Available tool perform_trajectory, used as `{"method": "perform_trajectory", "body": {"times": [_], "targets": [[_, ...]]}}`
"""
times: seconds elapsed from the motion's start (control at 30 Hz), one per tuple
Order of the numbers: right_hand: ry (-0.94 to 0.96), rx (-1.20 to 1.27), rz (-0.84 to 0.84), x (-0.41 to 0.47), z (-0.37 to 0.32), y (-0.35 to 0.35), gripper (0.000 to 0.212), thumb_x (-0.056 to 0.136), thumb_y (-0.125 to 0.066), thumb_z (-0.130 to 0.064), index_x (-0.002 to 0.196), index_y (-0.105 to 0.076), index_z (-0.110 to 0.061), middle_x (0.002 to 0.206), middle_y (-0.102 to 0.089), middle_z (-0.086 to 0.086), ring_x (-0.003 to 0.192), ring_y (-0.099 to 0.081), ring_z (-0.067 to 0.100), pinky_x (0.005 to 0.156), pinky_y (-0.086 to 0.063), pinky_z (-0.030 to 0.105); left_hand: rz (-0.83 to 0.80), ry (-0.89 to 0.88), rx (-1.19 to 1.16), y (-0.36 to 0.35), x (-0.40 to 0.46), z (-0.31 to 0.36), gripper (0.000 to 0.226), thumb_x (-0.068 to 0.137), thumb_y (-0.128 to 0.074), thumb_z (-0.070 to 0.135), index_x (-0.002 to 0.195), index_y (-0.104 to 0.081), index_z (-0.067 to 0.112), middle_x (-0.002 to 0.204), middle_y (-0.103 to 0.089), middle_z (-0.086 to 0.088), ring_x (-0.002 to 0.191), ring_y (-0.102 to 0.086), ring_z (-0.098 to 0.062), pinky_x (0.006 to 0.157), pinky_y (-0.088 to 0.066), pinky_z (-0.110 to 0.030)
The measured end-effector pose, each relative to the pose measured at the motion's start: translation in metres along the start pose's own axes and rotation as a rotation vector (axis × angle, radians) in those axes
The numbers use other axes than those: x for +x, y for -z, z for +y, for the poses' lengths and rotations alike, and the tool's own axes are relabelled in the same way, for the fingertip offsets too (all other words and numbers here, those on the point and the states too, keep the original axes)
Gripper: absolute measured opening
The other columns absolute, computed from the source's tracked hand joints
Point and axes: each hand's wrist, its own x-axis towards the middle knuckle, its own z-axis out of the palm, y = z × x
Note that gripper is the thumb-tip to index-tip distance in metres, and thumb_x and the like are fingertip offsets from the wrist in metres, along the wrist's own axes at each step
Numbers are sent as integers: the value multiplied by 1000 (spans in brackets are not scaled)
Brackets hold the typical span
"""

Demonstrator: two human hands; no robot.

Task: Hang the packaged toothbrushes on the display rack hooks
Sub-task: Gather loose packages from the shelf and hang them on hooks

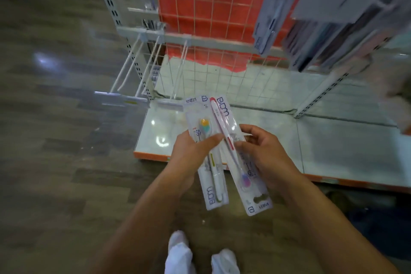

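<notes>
Two packaged toothbrushes are held crossed in front of me. My left hand [195, 153] grips the pack with the green-handled brush [213, 187], thumb across its front. My right hand [264, 153] pinches the pack with the red-handled brush [246, 182], which lies on top, its hang hole at the near end. Beyond them stands the display rack, with bare white hooks [142, 67] sticking out from its lower rail at the left. More toothbrush packs [333, 24] hang on hooks at the upper right.
The rack has a wire grid back [211, 18] over a red panel and a glossy white base shelf [266, 140] with an orange edge. Wood-pattern floor lies to the left. My white shoes [180, 251] show at the bottom.
</notes>
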Motion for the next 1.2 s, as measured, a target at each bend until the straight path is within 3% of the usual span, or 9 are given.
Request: {"method": "perform_trajectory", "body": {"times": [0.07,0.2,0.37,0.5,0.63,0.7,0.87,1.0,1.2], "targets": [[10,-6,29,-18,-26,-1,25,91,-60,-12,110,-63,-29,90,-75,0,79,-73,17,68,-59,32,3,-7,9,1,-18,25,14,84,-68,13,97,-64,14,96,-73,-10,93,-70,-28,90,-52,-53],[39,-6,70,-45,-66,-3,27,91,-59,-10,105,-66,-31,91,-75,-2,83,-72,16,79,-59,40,8,-35,18,0,-44,69,19,85,-67,14,104,-63,13,96,-74,-8,90,-71,-25,88,-54,-53],[89,-93,69,-64,-101,0,33,93,-55,-9,108,-67,-36,92,-74,-10,85,-69,7,78,-55,29,12,-116,18,-2,-58,112,29,83,-70,13,110,-61,14,100,-74,-5,91,-72,-22,87,-55,-51],[122,-166,77,-74,-122,6,33,95,-54,-13,110,-66,-40,100,-72,-13,93,-67,4,85,-54,28,33,-139,-8,-5,-61,134,26,81,-71,11,106,-63,15,95,-74,-2,89,-72,-19,86,-56,-46],[125,-251,105,-81,-135,8,32,96,-51,-18,121,-62,-35,100,-71,-10,89,-67,6,79,-55,29,58,-97,-67,-12,-68,145,15,82,-70,13,95,-63,17,86,-75,-2,77,-73,-18,76,-58,-40],[126,-264,116,-86,-141,9,30,96,-51,-20,120,-60,-37,97,-71,-9,84,-67,7,72,-56,27,42,-70,-76,-14,-72,151,15,83,-69,15,97,-63,15,87,-75,-5,80,-73,-21,78,-58,-43],[144,-146,151,-96,-158,8,22,97,-51,-21,102,-60,-40,92,-69,-9,81,-68,6,72,-58,28,-28,-66,-113,-15,-79,172,24,82,-70,17,105,-64,9,94,-75,-10,88,-72,-27,79,-57,-45],[167,30,112,-99,-170,-1,16,95,-53,-18,107,-61,-26,100,-69,-3,91,-68,9,80,-57,29,-48,-121,-102,-19,-85,190,27,82,-71,17,107,-65,10,96,-74,-10,90,-72,-28,85,-56,-49],[188,93,80,-100,-187,-20,28,90,-62,-14,113,-54,-26,105,-69,-4,94,-68,7,82,-57,29,-66,-207,-56,-19,-91,209,30,82,-72,17,110,-65,12,96,-74,-10,91,-71,-30,85,-55,-53]]}}
